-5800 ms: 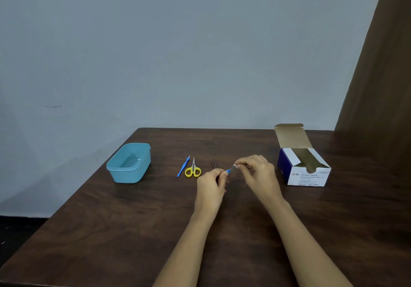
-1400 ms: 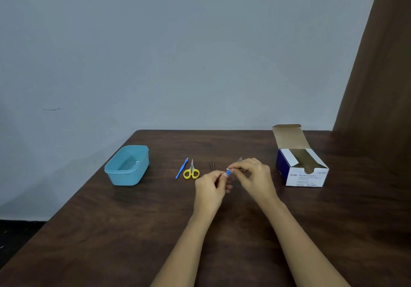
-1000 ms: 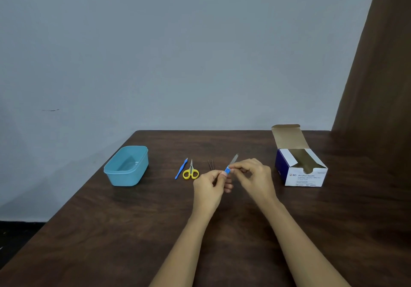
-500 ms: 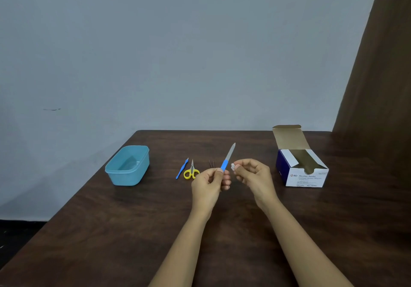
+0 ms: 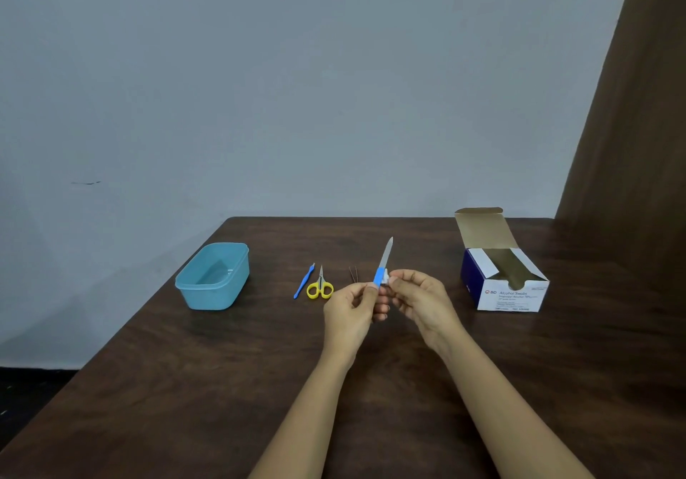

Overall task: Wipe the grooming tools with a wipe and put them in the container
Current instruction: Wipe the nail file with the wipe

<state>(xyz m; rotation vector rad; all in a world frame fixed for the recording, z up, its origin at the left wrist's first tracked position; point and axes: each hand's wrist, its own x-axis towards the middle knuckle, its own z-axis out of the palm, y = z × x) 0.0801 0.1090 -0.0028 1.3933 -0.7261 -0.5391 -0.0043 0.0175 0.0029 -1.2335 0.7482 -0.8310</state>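
Note:
My left hand (image 5: 352, 306) pinches the blue handle of a nail file (image 5: 384, 261), whose metal blade points up and away. My right hand (image 5: 421, 298) pinches a small white wipe (image 5: 386, 279) against the file, just above the blue handle. On the table to the left lie yellow-handled scissors (image 5: 320, 286), a thin blue tool (image 5: 304, 280) and dark tweezers (image 5: 353, 273). The light blue container (image 5: 213, 275) stands open further left, with nothing visible inside.
An open box of alcohol swabs (image 5: 501, 278) stands at the right on the dark wooden table (image 5: 222, 386). A grey wall is behind, a brown curtain at the far right. The table's left edge runs diagonally near the container.
The file has been raised so its blade points up. My right hand briefly drew the wipe off the file, and now the wipe is back against it near the handle.

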